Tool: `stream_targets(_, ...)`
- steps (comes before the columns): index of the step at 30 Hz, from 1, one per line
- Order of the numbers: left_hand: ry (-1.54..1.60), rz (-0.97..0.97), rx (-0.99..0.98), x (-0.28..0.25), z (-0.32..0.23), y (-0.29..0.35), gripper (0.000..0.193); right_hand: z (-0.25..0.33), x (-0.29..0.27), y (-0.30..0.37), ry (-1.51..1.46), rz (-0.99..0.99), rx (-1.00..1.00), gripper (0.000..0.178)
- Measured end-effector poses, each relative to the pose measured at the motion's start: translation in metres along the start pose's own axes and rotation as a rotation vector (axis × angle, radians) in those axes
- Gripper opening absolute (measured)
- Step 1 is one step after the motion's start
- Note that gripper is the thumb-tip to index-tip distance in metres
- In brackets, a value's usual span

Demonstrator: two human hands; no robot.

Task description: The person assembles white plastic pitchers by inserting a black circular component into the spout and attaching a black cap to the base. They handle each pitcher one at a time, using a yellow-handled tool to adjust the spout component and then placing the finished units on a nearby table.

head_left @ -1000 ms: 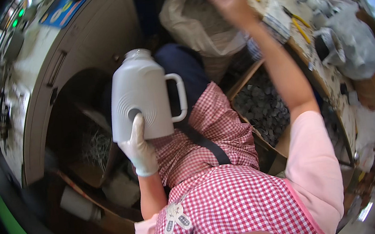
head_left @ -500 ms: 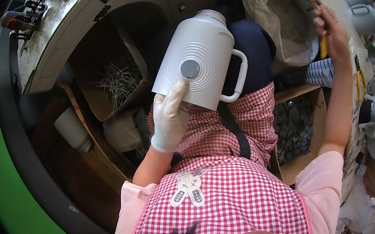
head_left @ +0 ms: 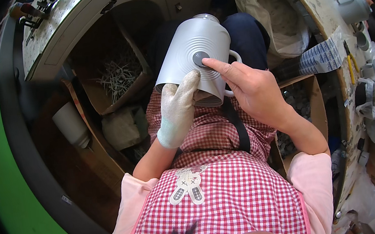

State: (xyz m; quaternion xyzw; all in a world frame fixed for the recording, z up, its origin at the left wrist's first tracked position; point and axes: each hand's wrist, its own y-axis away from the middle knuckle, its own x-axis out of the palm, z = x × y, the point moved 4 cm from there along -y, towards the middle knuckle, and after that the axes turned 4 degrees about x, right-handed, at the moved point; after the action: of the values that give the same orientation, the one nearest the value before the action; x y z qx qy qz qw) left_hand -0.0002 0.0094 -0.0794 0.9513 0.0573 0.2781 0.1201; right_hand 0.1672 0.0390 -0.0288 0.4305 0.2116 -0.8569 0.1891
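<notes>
A pale grey plastic jug shell (head_left: 180, 55) with concentric rings on its side lies tilted over my lap, its collared end pointing away. My left hand (head_left: 177, 111), in a whitish glove, grips its open near rim, thumb outside and fingers reaching inside. A round dark grey disc (head_left: 199, 58) sits at the centre of the rings. The index fingertip of my bare right hand (head_left: 253, 86) rests on the disc's edge. My other right fingers are curled back, and no held thing shows in them. The hand partly covers the jug's handle (head_left: 235, 56).
At left, an open carton (head_left: 96, 111) contains thin grey pieces (head_left: 120, 78); a white cylinder (head_left: 70, 125) lies nearby. A carton (head_left: 317, 102) of small grey parts stands right. On the right bench are a blue-printed sheet (head_left: 322, 57), yellow-handled pliers (head_left: 352, 63) and grey jugs (head_left: 353, 8).
My right hand has come from the right bench edge, where a yellow thing showed at its fingers, to the disc. The jug has tilted slightly, and the blue-printed sheet now lies across the bench edge.
</notes>
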Motion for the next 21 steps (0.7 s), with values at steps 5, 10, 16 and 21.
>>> stream_targets(5,-0.118,0.013,0.047,0.001,0.007,0.001,0.038,0.011,0.003,0.005,0.250,-0.033,-0.012,0.068)
stream_targets(10,-0.439,0.028,0.164,0.004,0.021,-0.003,0.038,0.022,0.011,0.010,0.446,0.019,0.061,0.060)
stream_targets(16,-0.245,0.115,0.107,-0.002,0.013,0.001,0.034,-0.035,-0.008,0.003,-0.559,-0.004,0.159,0.030)
stream_targets(21,-0.103,0.077,0.092,-0.019,-0.011,0.016,0.036,-0.110,-0.024,-0.004,-0.899,-0.434,0.579,0.090)
